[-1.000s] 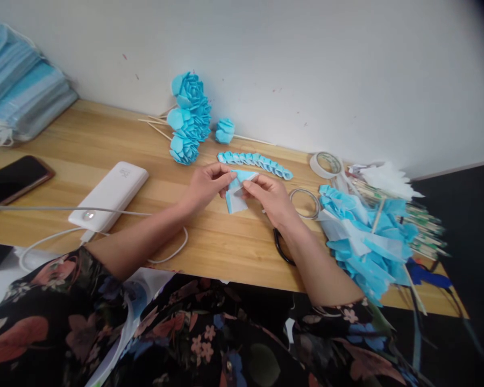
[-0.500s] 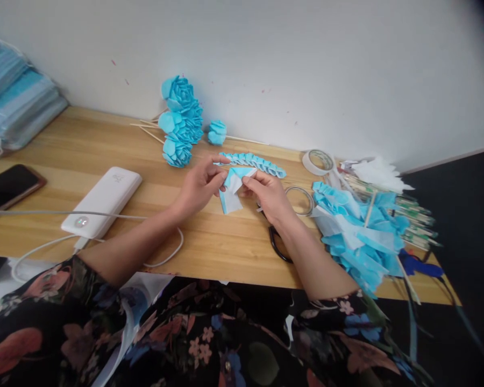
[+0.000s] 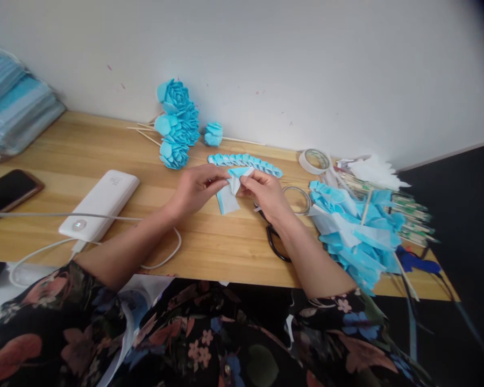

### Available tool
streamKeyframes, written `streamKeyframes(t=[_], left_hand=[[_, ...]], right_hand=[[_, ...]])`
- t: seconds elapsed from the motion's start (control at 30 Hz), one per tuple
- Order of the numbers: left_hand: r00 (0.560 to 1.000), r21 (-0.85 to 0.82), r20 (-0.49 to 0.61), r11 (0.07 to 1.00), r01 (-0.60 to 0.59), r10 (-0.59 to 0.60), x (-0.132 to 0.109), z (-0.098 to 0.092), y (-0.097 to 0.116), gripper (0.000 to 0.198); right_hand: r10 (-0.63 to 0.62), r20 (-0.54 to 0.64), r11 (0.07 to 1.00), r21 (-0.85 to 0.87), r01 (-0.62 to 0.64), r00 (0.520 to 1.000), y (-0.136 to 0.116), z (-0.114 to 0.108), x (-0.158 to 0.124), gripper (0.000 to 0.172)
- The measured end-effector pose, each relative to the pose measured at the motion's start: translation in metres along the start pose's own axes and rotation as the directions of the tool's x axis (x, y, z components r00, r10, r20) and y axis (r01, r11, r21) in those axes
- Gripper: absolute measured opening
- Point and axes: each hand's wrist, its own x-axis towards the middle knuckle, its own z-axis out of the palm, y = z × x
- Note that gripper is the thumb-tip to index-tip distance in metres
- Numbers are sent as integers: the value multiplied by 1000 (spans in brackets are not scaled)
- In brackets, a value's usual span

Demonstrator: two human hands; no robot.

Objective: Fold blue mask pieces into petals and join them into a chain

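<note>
Between my hands is a folded piece of blue-and-white fabric [image 3: 237, 181], thin like mask cloth. My left hand [image 3: 197, 188] pinches its left corner between thumb and fingers. On the other side my right hand [image 3: 266, 193] grips the right edge, fingers closed. Below them, a flat blue-and-white piece [image 3: 228, 201] lies close to the wood; whether it joins the folded one I cannot tell. Just behind my hands runs a curved row of folded blue petals [image 3: 246, 161]. Under my right forearm shows a black scissors handle [image 3: 276, 244], its blades mostly hidden.
Blue fabric roses [image 3: 177, 123] on sticks and a single bud [image 3: 213, 134] rest by the wall. Tape rolls [image 3: 314, 161], a heap of blue fabric [image 3: 355, 231] and a blue-handled tool [image 3: 419, 263] lie right. A power bank [image 3: 100, 204], phone [image 3: 12, 191] and stacked masks [image 3: 20, 102] are left.
My left fingers, spread a little before, have closed down on the fabric's left corner. The folded piece looks narrower and more gathered. The whole view has shifted slightly.
</note>
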Motion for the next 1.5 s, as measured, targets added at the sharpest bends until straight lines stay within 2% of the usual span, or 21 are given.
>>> streamKeyframes(t=[0.33,0.43,0.77,1.27,1.4,1.5], left_hand=[[997,-10,58,998,-58,59,0,3,-4,19],[997,-8,46,999,-54,54,-1,5,-4,18],[997,6,13,998,70,-70,-4,6,-2,17],[993,0,-1,993,115,-115,-4,7,1,17],[991,-107,-29,986,124,-128,-4,6,1,15],[975,-265,-82,948,177,-205,-1,4,2,27]], right_hand=[[-132,10,953,-273,130,991,-7,4,-5,25],[-142,23,948,-285,142,990,-6,4,-4,26],[-120,46,950,-285,128,992,-5,5,-7,29],[-117,74,947,-293,134,990,-8,6,-8,31],[-143,17,943,-300,142,990,-7,5,-6,29],[-155,13,949,-275,152,988,-8,4,-5,25]])
